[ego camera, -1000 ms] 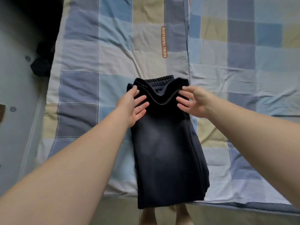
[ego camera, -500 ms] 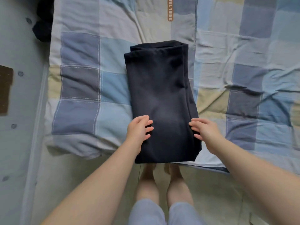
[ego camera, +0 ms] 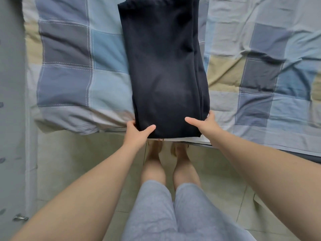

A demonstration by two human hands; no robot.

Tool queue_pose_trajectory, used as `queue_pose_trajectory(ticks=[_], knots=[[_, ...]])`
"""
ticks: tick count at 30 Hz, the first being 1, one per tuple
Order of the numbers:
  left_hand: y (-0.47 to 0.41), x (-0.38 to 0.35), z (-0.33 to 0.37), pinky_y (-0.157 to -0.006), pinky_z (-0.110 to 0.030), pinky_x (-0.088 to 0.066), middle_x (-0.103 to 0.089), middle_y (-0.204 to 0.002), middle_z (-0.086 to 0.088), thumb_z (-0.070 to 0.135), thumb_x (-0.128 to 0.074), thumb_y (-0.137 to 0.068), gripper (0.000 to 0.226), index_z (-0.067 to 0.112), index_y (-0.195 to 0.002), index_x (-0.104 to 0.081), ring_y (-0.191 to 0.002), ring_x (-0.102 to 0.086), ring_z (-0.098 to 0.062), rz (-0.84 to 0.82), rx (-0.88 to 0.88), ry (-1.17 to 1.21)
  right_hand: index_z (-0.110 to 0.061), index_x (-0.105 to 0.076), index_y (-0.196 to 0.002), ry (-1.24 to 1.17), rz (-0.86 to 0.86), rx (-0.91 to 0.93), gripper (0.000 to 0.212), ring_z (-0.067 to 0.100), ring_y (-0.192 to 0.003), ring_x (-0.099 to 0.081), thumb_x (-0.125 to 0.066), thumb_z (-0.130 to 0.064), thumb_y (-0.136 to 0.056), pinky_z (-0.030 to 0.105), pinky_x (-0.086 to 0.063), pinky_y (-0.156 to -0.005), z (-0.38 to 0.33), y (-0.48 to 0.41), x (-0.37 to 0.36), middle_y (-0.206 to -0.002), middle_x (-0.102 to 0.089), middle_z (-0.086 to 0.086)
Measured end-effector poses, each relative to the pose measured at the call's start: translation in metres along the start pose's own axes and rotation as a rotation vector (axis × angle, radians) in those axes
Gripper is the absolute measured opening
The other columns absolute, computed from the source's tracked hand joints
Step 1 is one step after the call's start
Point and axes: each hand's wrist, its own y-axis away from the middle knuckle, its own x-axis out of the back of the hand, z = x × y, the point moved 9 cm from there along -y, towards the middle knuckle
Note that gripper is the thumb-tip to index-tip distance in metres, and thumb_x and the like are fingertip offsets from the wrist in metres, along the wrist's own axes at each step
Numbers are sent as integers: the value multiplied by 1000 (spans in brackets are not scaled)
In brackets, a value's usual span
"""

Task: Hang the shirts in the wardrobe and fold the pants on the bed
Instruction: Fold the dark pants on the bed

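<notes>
Two hands on the near end of the folded dark pants (ego camera: 165,66), laid lengthwise on the checked bed (ego camera: 66,80), near end right at the bed edge, far end cut off by the frame top. Near-left corner pinched by the left hand (ego camera: 137,134), thumb on top, fingers tucked under. Near-right corner gripped the same way by the right hand (ego camera: 206,126), thumb flat on top, fingers mostly hidden at the side. Probably set to flip this end over the rest. Risk one: loose stacked layers along the right side sliding apart on the lift, from a pinch catching only some of them. Risk two: skewed fold from uneven lift between hands. Risk three: bundle slipping off toward the tiled floor (ego camera: 69,153) on release this close to the edge. No shirts in view.
</notes>
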Motion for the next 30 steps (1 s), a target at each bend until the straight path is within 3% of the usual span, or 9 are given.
queue_pose_trajectory(ticks=[3, 5, 9, 12, 14, 17, 20, 24, 30], knots=[[-4, 2, 3, -85, -27, -48, -63, -117, 6, 45, -81, -80, 65, 12, -128, -51, -105, -63, -14, -48, 9, -26, -25, -12, -156, 52, -53, -58, 116, 18, -126, -49, -89, -42, -70, 34, -40, -98, 5, -1, 3, -149, -44, -4], [-5, 2, 9, -88, -30, -50, -67, -121, 4, 47, -76, -84, 57, 15, -128, -61, -107, -65, -17, -103, -1, -64, -21, -15, -157, 104, -49, -109, 117, 18, -122, -50, -88, -47, -70, 31, -37, -92, 7, 2, 13, -147, -46, -3], [1, 4, 22, -85, -30, -45, -66, -120, 6, 44, -68, -91, 46, 22, -130, -64, -105, -62, -19, -154, -25, -133, -19, -58, -129, 143, -144, -191, 75, 21, -111, -65, -88, -49, -67, 38, -51, -95, 14, 13, 18, -125, -68, -1], [11, 5, 32, -93, -35, -49, -66, -124, 0, 39, -65, -94, 46, 16, -134, -62, -109, -62, -24, -137, -33, -146, -16, -64, -117, 81, -117, -176, 47, 19, -104, -68, -84, -32, -77, 32, -56, -74, 12, 31, 12, -116, -71, 3], [22, 8, 40, -98, -40, -51, -66, -127, -4, 36, -64, -95, 47, 13, -137, -60, -112, -62, -28, -109, -24, -121, -18, -62, -118, 64, -70, -142, 40, 17, -102, -66, -79, -30, -83, 31, -55, -73, 6, 45, 10, -114, -69, -1], [48, 14, 44, -72, -34, -56, -67, -121, -7, 32, -63, -97, 39, 13, -131, -61, -94, -65, -27, -81, 48, 42, -19, -59, -125, -37, -90, -153, 37, 20, -97, -71, -71, -26, -91, 38, -55, -86, 4, 73, 5, -114, -70, 1], [80, 25, 36, -53, -26, -51, -67, -110, -4, 32, -66, -96, 28, 16, -119, -62, -81, -63, -19, -78, 127, 135, -18, -56, -130, -88, -147, -157, 37, 25, -96, -73, -67, -23, -95, 37, -54, -81, 4, 108, 3, -116, -71, 7], [124, 44, 8, -54, -28, -54, -68, -105, -2, 35, -69, -93, 27, 17, -113, -64, -82, -64, -20, -102, 209, 117, -16, -58, -126, -130, -153, -192, 36, 20, -78, -77, -70, -21, -93, 32, -56, -67, 23, 155, 6, -102, -76, 3], [186, 60, -58, -61, -30, -58, -73, -107, -8, 38, -80, -84, 43, 11, -114, -66, -89, -70, -25, -212, 468, 231, -14, -63, -123, -190, -325, -402, 36, 24, -94, -76, -73, -23, -89, 36, -53, -85, 75, 217, 7, -103, -78, -2]])
